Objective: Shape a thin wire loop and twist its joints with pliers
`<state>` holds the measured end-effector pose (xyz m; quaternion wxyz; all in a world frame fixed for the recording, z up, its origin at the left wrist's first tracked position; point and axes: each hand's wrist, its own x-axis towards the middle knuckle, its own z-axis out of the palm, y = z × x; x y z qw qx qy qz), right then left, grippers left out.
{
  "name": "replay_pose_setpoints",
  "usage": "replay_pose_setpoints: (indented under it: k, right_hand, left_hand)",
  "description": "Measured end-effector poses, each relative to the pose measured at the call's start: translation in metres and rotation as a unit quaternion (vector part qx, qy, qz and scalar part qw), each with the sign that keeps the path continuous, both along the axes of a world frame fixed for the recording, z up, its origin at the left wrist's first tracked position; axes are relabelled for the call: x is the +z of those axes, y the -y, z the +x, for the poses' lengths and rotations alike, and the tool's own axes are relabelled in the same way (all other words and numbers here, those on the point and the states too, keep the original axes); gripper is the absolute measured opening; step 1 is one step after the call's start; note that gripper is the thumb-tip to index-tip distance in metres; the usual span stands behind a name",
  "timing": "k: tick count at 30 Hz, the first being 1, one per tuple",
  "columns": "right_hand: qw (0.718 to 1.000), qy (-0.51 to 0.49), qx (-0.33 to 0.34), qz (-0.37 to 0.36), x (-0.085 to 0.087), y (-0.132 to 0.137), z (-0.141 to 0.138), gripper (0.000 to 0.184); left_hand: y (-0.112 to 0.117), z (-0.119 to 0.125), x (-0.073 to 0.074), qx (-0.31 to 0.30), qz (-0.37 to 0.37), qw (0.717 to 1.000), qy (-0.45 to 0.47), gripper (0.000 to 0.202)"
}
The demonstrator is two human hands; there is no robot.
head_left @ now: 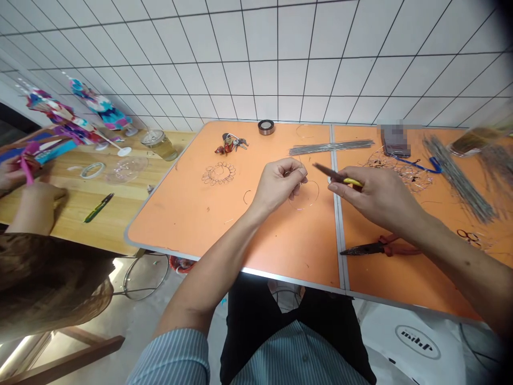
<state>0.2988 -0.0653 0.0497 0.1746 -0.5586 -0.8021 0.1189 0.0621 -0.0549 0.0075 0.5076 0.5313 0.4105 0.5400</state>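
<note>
My left hand (279, 183) is closed in a pinch on a thin wire ring (305, 198) that hangs just above the orange table (192, 214). My right hand (374, 195) grips yellow-handled pliers (336, 177), their dark tip pointing left toward the ring, a short gap from my left fingers. A second pair of pliers with red handles (377, 247) lies on the table under my right forearm.
A wire flower shape (218, 174), a key bunch (230, 143), a tape roll (266, 126), bundles of straight wires (331, 146) and tangled wire pieces (404, 171) lie on the table. At the left, another person's hands (16, 176) work at a wooden table with a jar (160, 144).
</note>
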Motion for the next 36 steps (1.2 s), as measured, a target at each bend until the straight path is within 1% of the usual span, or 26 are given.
replay_pose_setpoints:
  k: [3, 5, 7, 10, 16, 20, 24, 31, 36]
  right_hand:
    - [0.988, -0.148, -0.018, -0.036, -0.004, -0.007, -0.009, 0.021]
    - [0.979, -0.197, -0.015, -0.052, -0.006, -0.011, -0.017, 0.021]
    - [0.973, -0.218, 0.003, -0.069, -0.008, -0.014, -0.023, 0.022]
    - [0.969, -0.23, 0.025, -0.092, -0.008, -0.017, -0.029, 0.025]
    - [0.963, -0.243, 0.033, -0.116, -0.007, -0.021, -0.032, 0.034]
    - [0.957, -0.25, 0.043, -0.137, -0.008, -0.024, -0.031, 0.032]
    - [0.958, -0.239, 0.037, -0.151, -0.008, -0.026, -0.03, 0.031]
    - [0.964, -0.222, 0.029, -0.14, -0.008, -0.029, -0.028, 0.022]
    - [0.964, -0.223, 0.035, -0.143, -0.009, -0.029, -0.029, 0.033]
  left_hand:
    - [0.0, 0.0, 0.001, -0.007, -0.001, 1.0, 0.005, 0.014]
    - [0.0, 0.0, 0.0, -0.013, 0.001, 1.0, 0.004, 0.015]
    - [-0.001, 0.0, -0.001, -0.017, 0.0, 1.0, -0.001, 0.016]
    - [-0.002, -0.001, -0.003, -0.018, -0.003, 1.0, -0.007, 0.019]
    - [-0.002, -0.003, -0.003, -0.026, 0.004, 0.999, -0.018, 0.023]
    - [-0.003, -0.003, -0.004, -0.036, 0.012, 0.999, -0.018, 0.022]
    - [-0.003, -0.003, -0.005, -0.036, 0.023, 0.999, -0.03, 0.02]
    - [-0.003, -0.003, -0.006, -0.023, 0.044, 0.998, -0.046, 0.013]
    - [-0.004, -0.003, -0.006, -0.037, 0.05, 0.997, -0.044, 0.013]
